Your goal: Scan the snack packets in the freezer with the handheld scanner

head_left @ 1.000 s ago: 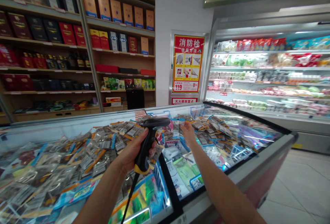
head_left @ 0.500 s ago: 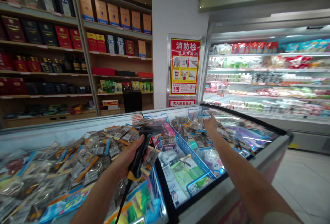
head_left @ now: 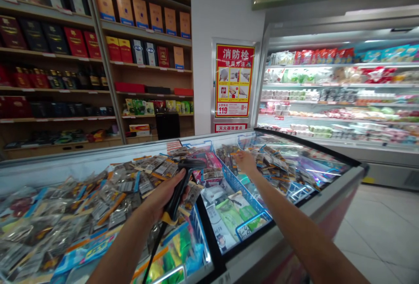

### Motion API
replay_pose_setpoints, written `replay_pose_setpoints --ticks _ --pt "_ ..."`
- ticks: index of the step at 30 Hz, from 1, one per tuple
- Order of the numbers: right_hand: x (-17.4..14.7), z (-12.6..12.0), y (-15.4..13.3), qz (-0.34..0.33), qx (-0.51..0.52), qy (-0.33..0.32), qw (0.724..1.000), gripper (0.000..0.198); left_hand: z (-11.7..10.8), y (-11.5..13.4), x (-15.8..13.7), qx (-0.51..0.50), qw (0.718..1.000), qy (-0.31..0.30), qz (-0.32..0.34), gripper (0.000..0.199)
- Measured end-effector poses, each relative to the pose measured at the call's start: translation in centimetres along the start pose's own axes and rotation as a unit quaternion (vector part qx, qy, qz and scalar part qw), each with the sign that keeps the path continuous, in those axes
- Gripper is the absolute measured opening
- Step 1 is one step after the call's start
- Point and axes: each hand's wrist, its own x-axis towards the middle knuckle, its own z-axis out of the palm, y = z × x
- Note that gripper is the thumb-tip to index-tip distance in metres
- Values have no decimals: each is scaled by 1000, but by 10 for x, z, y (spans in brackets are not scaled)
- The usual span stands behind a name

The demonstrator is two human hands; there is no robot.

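**Scanner raised, other hand among the packets**

The left hand point(head_left: 160, 199) is wrapped around the handle of a black scanner point(head_left: 181, 183), its head pointing over the freezer point(head_left: 327, 196). Beyond that grip and to its right, the right hand point(head_left: 245, 162) rests on the packets point(head_left: 271, 168) in the far bin; whether its fingers pinch one, I cannot tell. The step looks like picking out a packet; scanning calls for its label to face the scanner head.

Red fire-hydrant poster point(head_left: 234, 80), boxed shelves point(head_left: 98, 57)

Two bare forearms, no sleeves, watch or rings visible.
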Motion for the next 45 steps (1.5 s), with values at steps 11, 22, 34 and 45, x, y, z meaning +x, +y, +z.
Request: replay_pose_setpoints --ticks 11,22,34,45 --pt "-51 58 -5 -10 -254 -101 962 50 1 -3 0 15 1000 -23 15 37" --pt "-37 31 -10 25 -374 -231 898 32 5 -5 2 4 998 -56 6 38" --pt "-42 37 3 105 241 -29 964 31 16 0 -9 -79 990 -114 -12 33" --pt "-41 36 7 92 223 -46 969 28 15 1 -9 -77 991 -114 -2 34"
